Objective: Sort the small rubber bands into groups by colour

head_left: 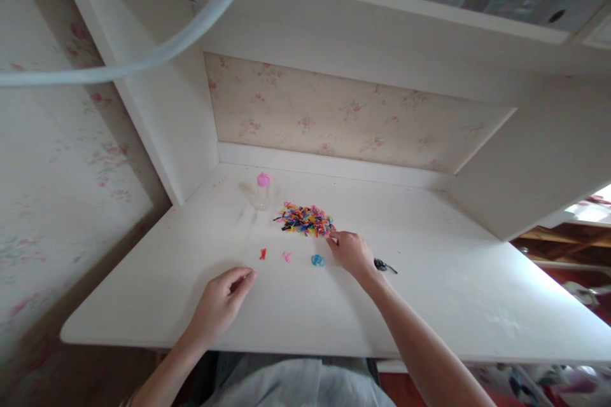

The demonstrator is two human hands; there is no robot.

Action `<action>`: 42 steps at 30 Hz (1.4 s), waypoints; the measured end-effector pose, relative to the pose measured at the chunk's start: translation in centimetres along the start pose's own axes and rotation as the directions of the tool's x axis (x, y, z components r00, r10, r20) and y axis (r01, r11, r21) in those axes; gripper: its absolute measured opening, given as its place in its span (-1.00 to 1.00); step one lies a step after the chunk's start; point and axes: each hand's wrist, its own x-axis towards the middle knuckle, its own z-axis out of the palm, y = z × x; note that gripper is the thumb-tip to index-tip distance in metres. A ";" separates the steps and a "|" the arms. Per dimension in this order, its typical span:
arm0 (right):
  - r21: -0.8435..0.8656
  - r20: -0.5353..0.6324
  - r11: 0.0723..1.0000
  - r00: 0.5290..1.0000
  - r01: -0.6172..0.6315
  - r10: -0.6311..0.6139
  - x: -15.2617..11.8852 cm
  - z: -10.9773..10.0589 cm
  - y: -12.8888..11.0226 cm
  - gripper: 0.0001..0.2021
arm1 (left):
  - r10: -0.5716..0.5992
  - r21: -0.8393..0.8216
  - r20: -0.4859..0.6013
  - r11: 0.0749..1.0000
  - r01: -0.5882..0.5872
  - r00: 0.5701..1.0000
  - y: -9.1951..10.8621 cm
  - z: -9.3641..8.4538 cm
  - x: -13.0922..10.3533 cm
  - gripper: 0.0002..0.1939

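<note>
A heap of small multicoloured rubber bands (305,219) lies on the white desk. My right hand (352,253) reaches to the heap's right edge, thumb and forefinger drawn together; whatever lies between the fingertips is too small to make out. My left hand (223,299) rests on the desk nearer me, fingers curled and thumb against the forefinger, with nothing visible in it. In front of the heap sit separate little groups: red bands (263,254), pink bands (286,257) and blue bands (317,260). Black bands (380,264) lie just right of my right wrist, partly covered by it.
A clear bottle with a pink lid (263,191) stands upright behind the heap, to the left. The white desk (429,305) has side panels and a shelf overhead. A pale curved tube (191,35) crosses the upper view, close to the camera.
</note>
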 end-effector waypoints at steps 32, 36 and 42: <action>0.177 -0.152 0.981 0.987 0.086 -0.059 -0.4 0.0 0.3 -0.69 | 0.068 0.023 0.057 0.997 -0.070 0.996 -0.3 0.0 0.1 -0.72; 0.178 -0.147 0.961 0.971 0.214 -0.189 -2.6 -0.3 -2.4 -0.67 | 0.054 0.004 0.063 0.999 -0.054 0.997 -0.4 0.1 0.2 -0.71; 0.073 -0.096 0.949 0.949 0.308 -0.300 -5.2 0.6 -6.7 -0.67 | 0.057 -0.009 0.058 0.998 -0.057 0.997 -0.3 0.0 0.1 -0.70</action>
